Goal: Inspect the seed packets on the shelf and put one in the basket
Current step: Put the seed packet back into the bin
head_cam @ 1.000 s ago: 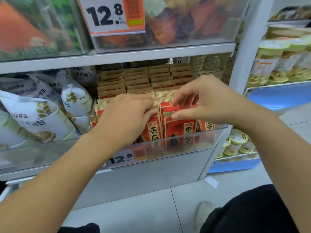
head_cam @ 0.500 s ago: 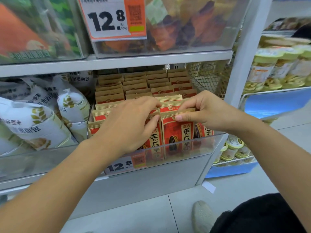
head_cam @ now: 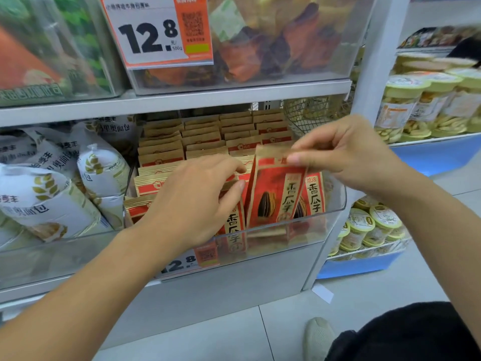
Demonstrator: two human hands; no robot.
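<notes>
Head view: the right hand (head_cam: 346,155) is pinching the top edge of one sunflower seed packet (head_cam: 276,194) and is lifting it out of the front row. Half a second ago that packet was sitting level with its neighbours, its top flush with theirs; now its sealed top is standing clear above the row and it is leaning slightly to the left, while its bottom is still sitting behind the clear front wall of the shelf bin (head_cam: 307,230). That suggests the browsing is giving way to picking: one packet is being singled out, though it is not yet free of the bin.

Thumb and forefinger are closing tight on the packet's kraft-paper top strip, with the other fingers curled loosely behind. The left hand (head_cam: 197,201) is lying over the packets to the left of the lifted one, fingers bent and their tips pressing among the packet tops, apparently holding the neighbours down; I cannot tell whether it is gripping any of them.

No basket for the purchase is showing, so the drop-off place is unknown. White bread bags (head_cam: 52,194) are filling the bin's left part.
</notes>
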